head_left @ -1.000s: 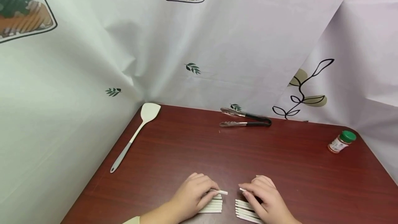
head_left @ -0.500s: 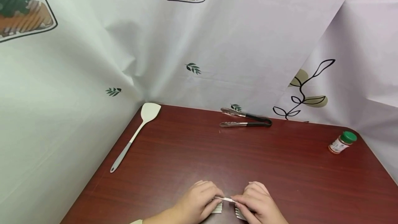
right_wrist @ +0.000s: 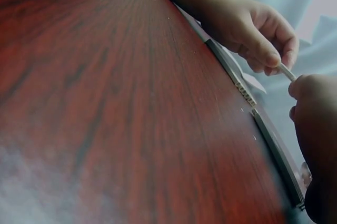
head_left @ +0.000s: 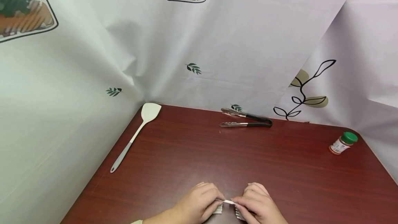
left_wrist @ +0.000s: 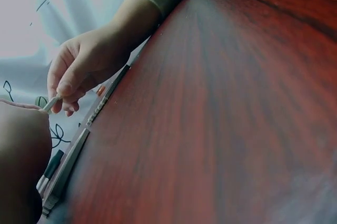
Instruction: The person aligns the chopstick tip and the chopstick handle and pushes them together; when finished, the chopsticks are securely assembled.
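Observation:
Near the front of the table, my left hand [head_left: 202, 201] pinches a thin white stick [head_left: 228, 201] between thumb and fingers. Facing it, my right hand [head_left: 256, 203] pinches the right end of this white length. Both hands are close together, with only a short white piece showing between the fingertips. The right wrist view shows the pinched stick [right_wrist: 286, 72] raised above the tabletop. Below the left hand lies a row of similar sticks [head_left: 219, 210], and another row of sticks [head_left: 239, 214] lies under the right hand. Both rows are mostly hidden by the hands.
A white spatula [head_left: 135, 136] with a grey handle lies along the left edge of the dark red table [head_left: 186, 148]. Metal tongs [head_left: 248, 124] with black handles rest at the back. A green-capped jar [head_left: 342, 144] stands at the back right, before a patterned white curtain [head_left: 248, 37].
One second ago each hand held a separate stick with a gap between them. The hands have come together and slightly lower, so the white ends now meet.

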Demonstrator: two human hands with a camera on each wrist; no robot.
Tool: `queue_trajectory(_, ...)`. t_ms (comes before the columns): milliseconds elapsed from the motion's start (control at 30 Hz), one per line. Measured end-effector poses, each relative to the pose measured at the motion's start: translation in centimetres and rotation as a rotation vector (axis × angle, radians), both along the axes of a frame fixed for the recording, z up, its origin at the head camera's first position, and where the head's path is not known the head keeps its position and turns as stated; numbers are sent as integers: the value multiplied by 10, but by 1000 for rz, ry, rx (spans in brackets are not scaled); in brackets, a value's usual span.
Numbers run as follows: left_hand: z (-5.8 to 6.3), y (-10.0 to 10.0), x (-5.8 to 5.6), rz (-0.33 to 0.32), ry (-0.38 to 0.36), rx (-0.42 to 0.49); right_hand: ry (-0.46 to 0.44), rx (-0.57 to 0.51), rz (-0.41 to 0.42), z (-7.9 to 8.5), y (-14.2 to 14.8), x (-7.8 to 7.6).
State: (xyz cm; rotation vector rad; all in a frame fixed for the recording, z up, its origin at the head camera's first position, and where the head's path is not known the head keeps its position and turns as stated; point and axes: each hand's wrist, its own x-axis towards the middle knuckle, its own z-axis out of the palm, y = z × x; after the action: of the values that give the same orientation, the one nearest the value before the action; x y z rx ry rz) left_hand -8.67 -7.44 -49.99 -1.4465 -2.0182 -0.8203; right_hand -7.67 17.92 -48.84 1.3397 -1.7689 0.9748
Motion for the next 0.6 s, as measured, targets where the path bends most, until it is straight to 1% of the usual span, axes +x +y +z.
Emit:
queue_trajectory(67,0,1,0,-15,20,-5,-1,1,-2,-2,0,1)
queue_trajectory(133,0,2,1,-19,24,-14,-28,-3,-16,-3,-1,2)
queue_trajectory(333,1,2,4,6,0,-27,-86,-32,-79,-12,-1,4)
queue_trajectory(467,0,3,3,0,-1,-25,-107,-33,-58,-13,-1,5)
queue_trajectory(600,-2,3,3,-22,-32,-10,-152,-35,-47,-18,-1,7)
